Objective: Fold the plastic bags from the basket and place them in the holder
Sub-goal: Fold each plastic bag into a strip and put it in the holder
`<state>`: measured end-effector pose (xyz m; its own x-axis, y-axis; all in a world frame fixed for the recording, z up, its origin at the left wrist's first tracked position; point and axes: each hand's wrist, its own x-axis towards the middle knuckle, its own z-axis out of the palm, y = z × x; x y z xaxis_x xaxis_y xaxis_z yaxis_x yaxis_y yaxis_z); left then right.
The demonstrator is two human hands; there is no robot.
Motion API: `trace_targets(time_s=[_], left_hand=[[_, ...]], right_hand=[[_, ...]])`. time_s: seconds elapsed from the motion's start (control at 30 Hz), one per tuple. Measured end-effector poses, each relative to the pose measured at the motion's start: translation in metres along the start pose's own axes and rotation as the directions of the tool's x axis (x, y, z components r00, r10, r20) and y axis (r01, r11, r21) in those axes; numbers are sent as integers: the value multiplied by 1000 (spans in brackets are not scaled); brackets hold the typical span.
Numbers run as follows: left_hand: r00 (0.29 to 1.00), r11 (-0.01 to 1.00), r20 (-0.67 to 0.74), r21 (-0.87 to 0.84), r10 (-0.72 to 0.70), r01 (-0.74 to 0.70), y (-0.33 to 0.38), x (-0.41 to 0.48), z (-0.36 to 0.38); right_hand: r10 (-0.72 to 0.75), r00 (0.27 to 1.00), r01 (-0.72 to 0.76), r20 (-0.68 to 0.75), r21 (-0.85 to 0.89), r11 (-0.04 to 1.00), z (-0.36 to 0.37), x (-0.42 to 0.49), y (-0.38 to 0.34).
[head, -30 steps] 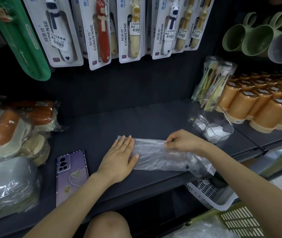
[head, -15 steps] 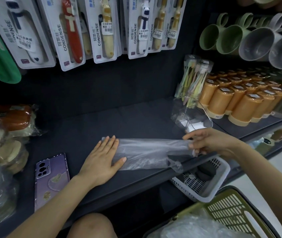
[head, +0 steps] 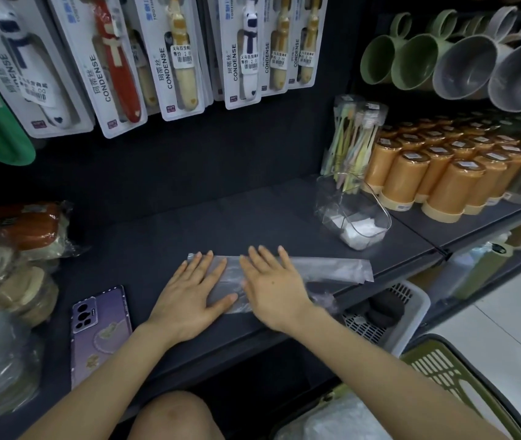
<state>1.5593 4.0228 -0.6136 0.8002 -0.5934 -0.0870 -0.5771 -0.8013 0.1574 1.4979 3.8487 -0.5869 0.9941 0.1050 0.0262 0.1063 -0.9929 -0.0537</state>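
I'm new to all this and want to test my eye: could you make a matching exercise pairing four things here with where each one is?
Things:
1. plastic bag
2. phone
3. clear holder
4. green basket

Places:
A. bottom right, below the shelf
B. flat under the left hand and right hand
C. on the shelf, left of the left hand
D. back right of the shelf, beside the orange cups

Pairs: 1-B; 2-C; 3-D; 4-A

The plastic bag (head: 332, 269) is clear, the shelf (head: 221, 223) black; a purple phone (head: 102, 331) lies at eight o'clock, orange cups (head: 443, 182) at two.
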Motion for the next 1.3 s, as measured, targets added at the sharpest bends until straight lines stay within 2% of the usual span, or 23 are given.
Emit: trace_targets(time_s=[0.03,0.07,0.13,0.2,0.3,0.37,0.43,0.53,0.57,0.63,0.7,0.9,0.93,1.0,1.07,1.1,1.23,1.3], left_hand=[[1000,1000,4,0,1,-1,0,0,0],[1000,1000,4,-2,1,-1,0,0,0],[1000,1000,-1,-9,0,0,0,0,1],[1000,1000,-5,-7,-2,2,-1,0,2],[1000,1000,-8,-1,-9,9,-1,0,3],[1000,1000,-7,1,-11,11,0,0,3],[1000,1000,-4,4,-10,10,0,0,2],[1000,1000,-5,3,-15,15,0,0,2],[1000,1000,-5,-2,-18,18,0,0,2],[999,999,-4,-14,-33,33,0,0,2],[998,998,-3,-19,-61,61,0,0,1],[998,998,-7,-11,-62,62,-1,0,2],[998,998,-3,-7,-61,61,-1,-1,2],[998,998,6,0,-61,61,-1,-1,2],[998,998,25,-8,-65,65,-2,0,1],[997,997,30,-27,-66,67,-2,1,1],[995,965,15,-241,-97,98,-3,1,-8],[991,946,-94,-319,-95,60,-4,-5,-14]], right_hand=[[19,997,-18,74,-7,1000,8,-2,2],[36,996,-37,79,5,999,16,-6,7],[61,998,-60,20,-28,998,27,-16,24],[153,987,-154,-47,-21,988,27,-31,46],[306,950,-303,60,-43,952,20,-57,89],[356,933,-354,58,-42,934,8,-65,101],[356,935,-355,11,-26,934,0,-55,85],[223,967,-227,-125,-22,974,0,-24,31],[148,983,-152,-111,-33,988,5,-14,14],[77,997,-75,33,-45,996,19,-4,-5],[89,992,-90,86,8,996,25,-8,2],[274,962,-274,-8,-14,962,22,-50,74],[260,963,-262,-69,-11,965,18,-54,74],[96,961,-94,-259,17,995,15,-59,66],[-114,884,133,-453,10,991,23,-58,57],[-167,848,210,-502,29,977,27,-57,55],[-222,828,308,-514,87,948,30,-48,56],[-184,852,283,-491,135,950,27,-45,57]])
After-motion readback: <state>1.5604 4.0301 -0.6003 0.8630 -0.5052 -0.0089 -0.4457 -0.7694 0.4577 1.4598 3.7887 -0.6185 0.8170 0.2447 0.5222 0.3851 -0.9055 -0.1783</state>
